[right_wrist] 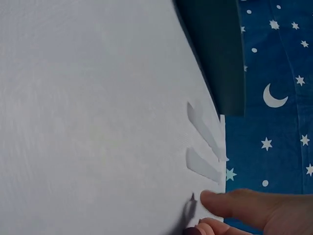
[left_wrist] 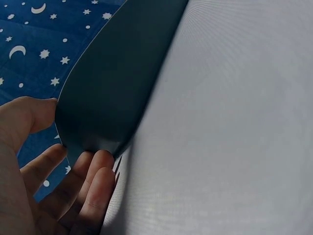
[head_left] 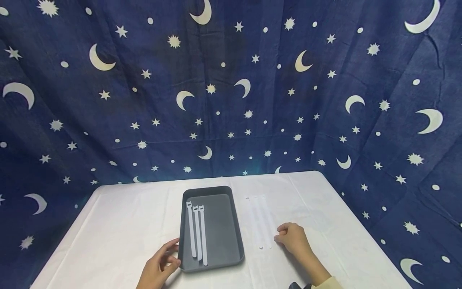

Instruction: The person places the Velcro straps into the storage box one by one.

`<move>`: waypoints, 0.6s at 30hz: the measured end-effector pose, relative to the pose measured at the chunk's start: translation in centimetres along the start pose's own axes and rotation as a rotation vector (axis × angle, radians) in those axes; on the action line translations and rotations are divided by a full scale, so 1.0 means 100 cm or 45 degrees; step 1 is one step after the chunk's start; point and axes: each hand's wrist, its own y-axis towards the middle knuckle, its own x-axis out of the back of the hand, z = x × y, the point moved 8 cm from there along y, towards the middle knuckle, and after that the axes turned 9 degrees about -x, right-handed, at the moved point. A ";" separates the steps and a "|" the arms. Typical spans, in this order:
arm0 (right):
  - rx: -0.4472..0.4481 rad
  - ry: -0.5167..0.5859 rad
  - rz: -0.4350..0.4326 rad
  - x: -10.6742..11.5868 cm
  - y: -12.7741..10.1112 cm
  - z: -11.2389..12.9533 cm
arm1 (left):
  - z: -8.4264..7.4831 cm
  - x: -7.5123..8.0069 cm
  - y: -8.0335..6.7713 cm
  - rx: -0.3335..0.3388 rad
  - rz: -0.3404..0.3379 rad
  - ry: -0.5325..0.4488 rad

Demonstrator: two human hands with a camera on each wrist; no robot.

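A dark grey tray [head_left: 221, 230] stands on the white table, with three white cable ties [head_left: 197, 233] lying lengthwise along its left side. My left hand [head_left: 159, 263] is at the tray's near left, its fingertips touching the outer wall. In the left wrist view, the thumb is by the tray's rim and the other fingers rest against the wall. Right of the tray lie more white cable ties [head_left: 267, 218], faint against the cloth and hard to count. Just beside them is my right hand [head_left: 294, 239], low over the table with thumb and index finger apart; no held thing shows.
White cloth covers the table [head_left: 126, 224]. Behind it and along the right side hangs a dark blue curtain [head_left: 216, 144] with moons and stars. A small black object [head_left: 299, 285] shows at the bottom edge by the right sleeve [head_left: 328, 283].
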 end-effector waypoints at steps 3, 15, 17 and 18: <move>-0.019 -0.045 -0.056 0.000 -0.001 0.003 | -0.001 0.000 0.000 -0.006 -0.003 0.003; -0.058 -0.023 -0.045 -0.003 -0.001 0.006 | -0.001 0.000 0.000 -0.008 -0.008 0.009; -0.067 -0.021 -0.040 -0.003 0.000 0.005 | -0.001 0.000 0.000 -0.012 -0.010 0.003; -0.070 -0.020 -0.038 -0.004 0.001 0.005 | -0.001 -0.001 0.000 -0.011 -0.010 0.003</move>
